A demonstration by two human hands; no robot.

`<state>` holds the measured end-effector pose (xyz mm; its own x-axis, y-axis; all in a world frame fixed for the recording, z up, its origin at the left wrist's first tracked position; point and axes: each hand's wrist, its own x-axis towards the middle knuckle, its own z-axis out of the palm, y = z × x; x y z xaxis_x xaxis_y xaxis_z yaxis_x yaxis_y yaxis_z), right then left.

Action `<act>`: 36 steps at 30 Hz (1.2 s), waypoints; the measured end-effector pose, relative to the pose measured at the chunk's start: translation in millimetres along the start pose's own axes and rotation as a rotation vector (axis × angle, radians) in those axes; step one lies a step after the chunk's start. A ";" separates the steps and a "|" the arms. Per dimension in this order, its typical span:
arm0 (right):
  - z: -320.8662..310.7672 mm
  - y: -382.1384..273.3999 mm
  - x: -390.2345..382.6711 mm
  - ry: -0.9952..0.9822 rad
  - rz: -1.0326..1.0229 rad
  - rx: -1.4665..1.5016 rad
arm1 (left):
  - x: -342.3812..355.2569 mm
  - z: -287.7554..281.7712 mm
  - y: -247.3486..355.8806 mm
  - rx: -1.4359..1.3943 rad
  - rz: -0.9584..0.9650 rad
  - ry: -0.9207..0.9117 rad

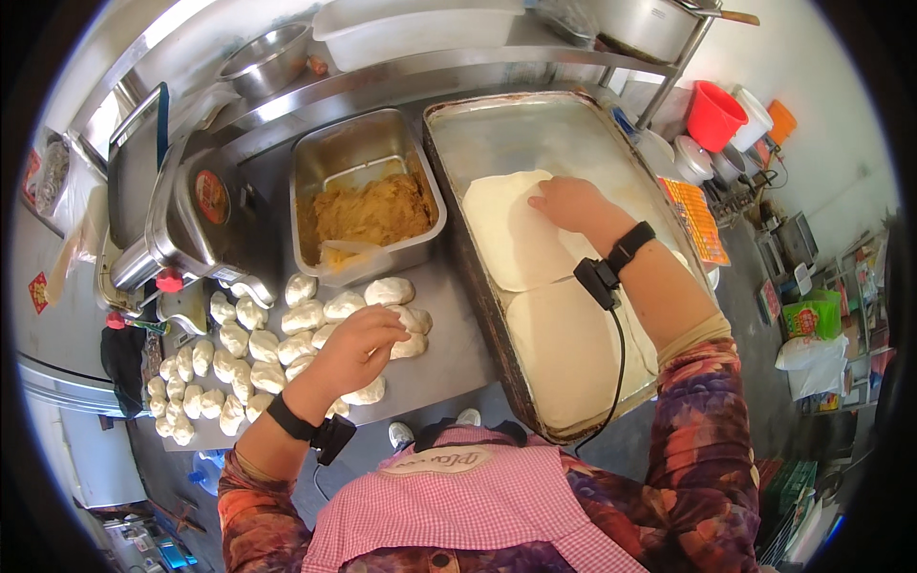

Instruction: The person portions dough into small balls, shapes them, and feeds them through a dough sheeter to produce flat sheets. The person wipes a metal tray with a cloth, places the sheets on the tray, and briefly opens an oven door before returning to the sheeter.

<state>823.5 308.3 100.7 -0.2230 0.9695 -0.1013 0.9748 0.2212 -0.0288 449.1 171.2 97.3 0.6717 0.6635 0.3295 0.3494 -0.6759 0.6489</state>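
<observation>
My right hand (576,204) rests on the upper part of a flat, pale dough sheet (511,239), fingers bent together against it near its far edge. The sheet lies on a large, dark-rimmed metal baking tray (492,329). Nearer me, a second dough sheet (559,358) lies on the same tray, meeting the first along a seam. My left hand (355,349) hovers over several dough pieces (301,316) on the steel table, its fingers loosely curled and apart from the thumb. No held thing shows in it. Some pieces beneath it are hidden.
A deep steel pan (435,224) of brown filling (373,212) stands left of the tray. Further left is a metal machine (196,220) with a red knob. Above the back of the table, a shelf (458,67) carries a steel bowl (266,62), a white tub (411,33) and a large pot (650,29).
</observation>
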 end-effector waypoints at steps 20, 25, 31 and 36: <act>9.5 -63.1 71.0 0.208 -0.414 0.236 | -57.4 -3.4 3.3 -0.044 -0.233 0.029; 17.9 -71.3 75.1 0.359 -0.412 0.377 | -73.4 -2.9 1.1 -0.042 -0.277 0.043; 28.0 -66.5 67.3 0.370 -0.395 0.462 | -77.2 -1.2 -0.1 -0.038 -0.269 0.052; 29.2 -69.3 43.3 0.320 -0.497 -0.079 | -71.2 3.7 4.2 -0.085 -0.226 0.048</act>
<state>746.0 331.9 69.3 -0.6519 0.7286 0.2102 0.7542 0.6518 0.0796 405.1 120.0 74.0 0.5499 0.8109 0.2000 0.4298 -0.4801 0.7647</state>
